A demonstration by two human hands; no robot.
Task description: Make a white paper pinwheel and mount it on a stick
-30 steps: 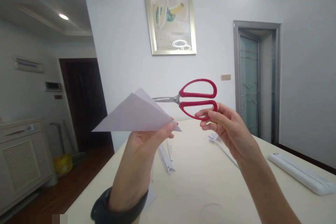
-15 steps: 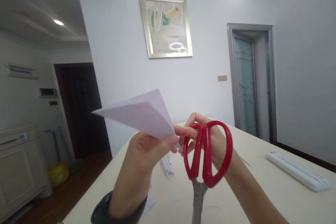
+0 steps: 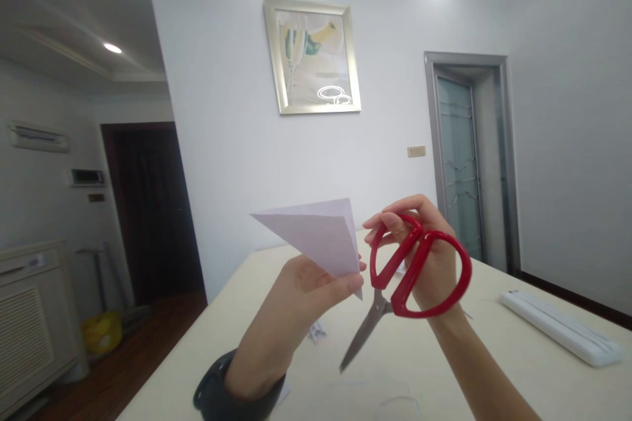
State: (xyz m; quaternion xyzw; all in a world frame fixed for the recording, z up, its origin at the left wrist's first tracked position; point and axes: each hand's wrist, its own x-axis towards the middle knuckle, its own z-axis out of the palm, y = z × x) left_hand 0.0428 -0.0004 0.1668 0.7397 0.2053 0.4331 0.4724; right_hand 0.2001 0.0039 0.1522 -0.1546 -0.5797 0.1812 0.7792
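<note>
A folded white sheet of paper point(image 3: 316, 237), shaped like a triangle with its sharp tip to the left, is pinched between the thumb and fingers of my left hand point(image 3: 316, 296). Just right of it, my right hand point(image 3: 424, 263) holds red-handled scissors point(image 3: 395, 283) by one loop. Their blades lie together and point down to the left, below the paper and apart from it. Part of my right hand is hidden behind the handles. A dark band point(image 3: 237, 388) circles my left wrist.
On the cream table point(image 3: 444, 368) lie paper scraps point(image 3: 317, 332) below my left hand and a long white case point(image 3: 560, 327) at the right. A framed picture point(image 3: 316, 56) hangs on the wall ahead. A cabinet point(image 3: 34, 322) stands at the left.
My right hand has moved away from the paper to the right, and the scissors have swung so their blades point down-left. My left hand has shifted right and turned the paper.
</note>
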